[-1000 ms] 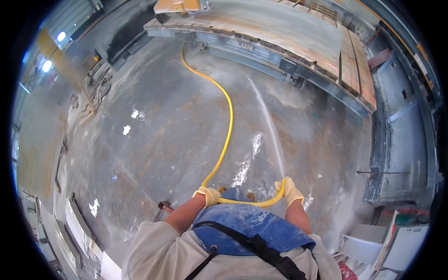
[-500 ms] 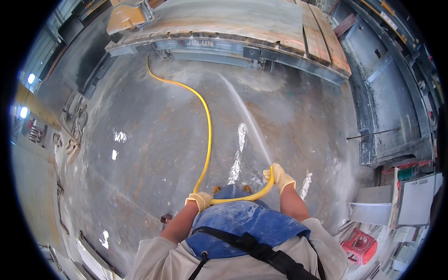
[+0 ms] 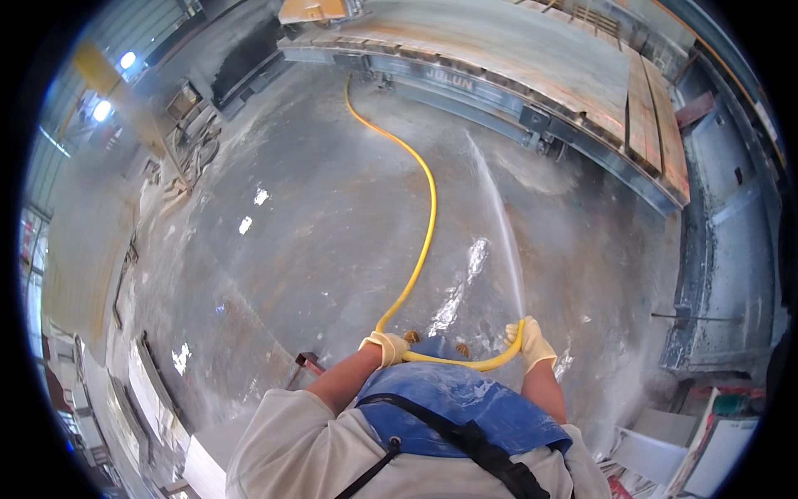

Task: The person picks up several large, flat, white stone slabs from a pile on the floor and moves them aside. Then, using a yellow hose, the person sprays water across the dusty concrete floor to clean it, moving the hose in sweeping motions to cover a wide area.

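Note:
A yellow hose [image 3: 431, 200] runs from beneath the far platform across the wet floor to my hands. My left hand [image 3: 386, 348], in a cream glove, is closed round it in front of my left hip. From there the hose sags across my blue apron [image 3: 465, 399] and bends up into my right hand [image 3: 532, 343]. That hand, gloved too, grips the hose near its end. A white jet of water [image 3: 501, 216] leaves this end and streams forward, reaching the floor close to the platform.
Ahead stands a long low platform [image 3: 515, 100] with a plank top and a metal frame. Wet grey concrete floor [image 3: 307, 249] lies around me. Metal panels [image 3: 740, 241] line the right. Flat slabs [image 3: 154, 391] lean at the lower left, near a small reddish-brown metal piece [image 3: 309, 363].
My view has turned left, so the platform, hose and hands sit further right in the picture. Both hands keep their grip, and the water still sprays forward.

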`<state>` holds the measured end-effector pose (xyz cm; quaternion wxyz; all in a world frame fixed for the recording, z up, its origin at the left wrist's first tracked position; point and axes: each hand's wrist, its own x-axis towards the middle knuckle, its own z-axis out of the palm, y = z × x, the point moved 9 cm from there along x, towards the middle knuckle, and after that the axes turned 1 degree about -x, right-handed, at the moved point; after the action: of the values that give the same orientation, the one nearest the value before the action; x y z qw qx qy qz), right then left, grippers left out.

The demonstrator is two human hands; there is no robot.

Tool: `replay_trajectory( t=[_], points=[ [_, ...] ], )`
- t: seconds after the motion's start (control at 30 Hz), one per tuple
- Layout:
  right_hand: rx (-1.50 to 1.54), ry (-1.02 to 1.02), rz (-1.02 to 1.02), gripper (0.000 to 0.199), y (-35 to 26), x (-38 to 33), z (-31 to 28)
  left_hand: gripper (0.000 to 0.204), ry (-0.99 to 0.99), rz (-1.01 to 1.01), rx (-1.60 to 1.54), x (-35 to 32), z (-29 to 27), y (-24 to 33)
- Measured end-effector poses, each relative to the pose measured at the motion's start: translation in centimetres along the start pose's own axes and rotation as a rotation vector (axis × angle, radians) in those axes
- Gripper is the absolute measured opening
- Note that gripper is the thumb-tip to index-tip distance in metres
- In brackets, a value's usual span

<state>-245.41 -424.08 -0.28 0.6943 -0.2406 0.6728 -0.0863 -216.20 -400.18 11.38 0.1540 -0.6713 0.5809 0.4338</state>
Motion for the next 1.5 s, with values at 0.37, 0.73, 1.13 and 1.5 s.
replay_trajectory(
  t=[0.37, 0.73, 1.13, 1.5],
  points=[
    [-0.003, -0.004, 0.023, 0.050, 0.3, 0.3, -0.6, 0.031, -0.002, 0.004, -0.004, 1.0, 1.3, -0.2],
    [0.035, 0.043, -0.026, 0.058, 1.5, 1.5, -1.6, 0.032, 0.031, 0.012, -0.005, 2.4, 2.8, -1.5],
    [0.109, 0.035, 0.069, 0.060, 3.5, 3.0, -2.9, 0.034, 0.013, 0.032, -0.004, 1.5, 1.3, -0.4],
    [0.124, 0.045, 0.024, 0.058, 3.2, 2.2, -2.9, 0.033, 0.027, 0.022, 0.000, 2.0, 2.1, -1.1]
  ],
)
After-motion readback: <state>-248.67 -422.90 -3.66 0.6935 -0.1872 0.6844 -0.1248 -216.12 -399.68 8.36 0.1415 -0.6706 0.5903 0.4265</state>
